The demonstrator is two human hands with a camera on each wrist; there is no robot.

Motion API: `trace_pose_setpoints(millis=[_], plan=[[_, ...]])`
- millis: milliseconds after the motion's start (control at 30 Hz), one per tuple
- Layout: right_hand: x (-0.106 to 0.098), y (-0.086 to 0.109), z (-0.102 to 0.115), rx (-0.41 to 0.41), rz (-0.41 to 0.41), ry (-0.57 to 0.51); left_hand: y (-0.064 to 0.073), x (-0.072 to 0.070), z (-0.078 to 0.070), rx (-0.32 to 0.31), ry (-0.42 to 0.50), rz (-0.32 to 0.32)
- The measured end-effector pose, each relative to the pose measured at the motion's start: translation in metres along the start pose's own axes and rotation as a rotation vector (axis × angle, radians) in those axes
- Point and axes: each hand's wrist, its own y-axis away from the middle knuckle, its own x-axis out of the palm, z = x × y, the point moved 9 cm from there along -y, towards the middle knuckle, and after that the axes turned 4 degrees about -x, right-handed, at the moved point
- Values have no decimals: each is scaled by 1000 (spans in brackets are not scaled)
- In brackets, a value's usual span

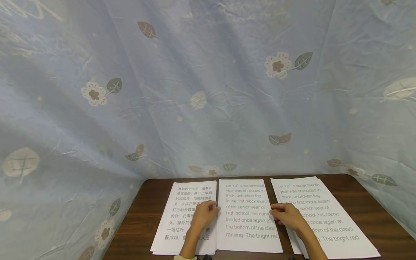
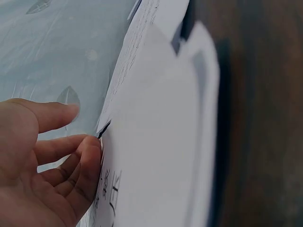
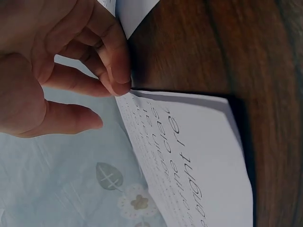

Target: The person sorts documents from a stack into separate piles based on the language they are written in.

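Note:
The middle paper stack [image 1: 247, 224], printed in English, lies flat on the table. My left hand [image 1: 204, 213] lies over the right side of the left stack [image 1: 169, 216], printed in Chinese. Its fingertips are at the narrow gap beside the middle stack's left edge; in the left wrist view the thumb [image 2: 57, 115] stands apart from the bent fingers. At the middle stack's right edge, the fingertips of my right hand [image 1: 287, 216] touch the paper. The right wrist view shows its thumb [image 3: 71, 118] away from the sheets. Neither hand visibly pinches paper.
To the right lies another English-printed stack [image 1: 338, 220], slightly fanned and partly under my right hand. A dark wooden table [image 1: 136, 216] bears all the papers. Behind it and at the sides hangs a pale blue curtain [image 1: 208, 108] with leaf and flower prints.

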Motion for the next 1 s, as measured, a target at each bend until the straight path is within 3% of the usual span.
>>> trace_pose_setpoints(millis=[433, 733, 1000], plan=[[0, 2, 7, -48, -6, 107, 1, 3, -9, 14, -29, 5], [-2, 3, 20, -116, -32, 72, 2, 1, -16, 28, 29, 25], [0, 6, 21, -121, -27, -14, 4, 1, -18, 32, 90, 29]])
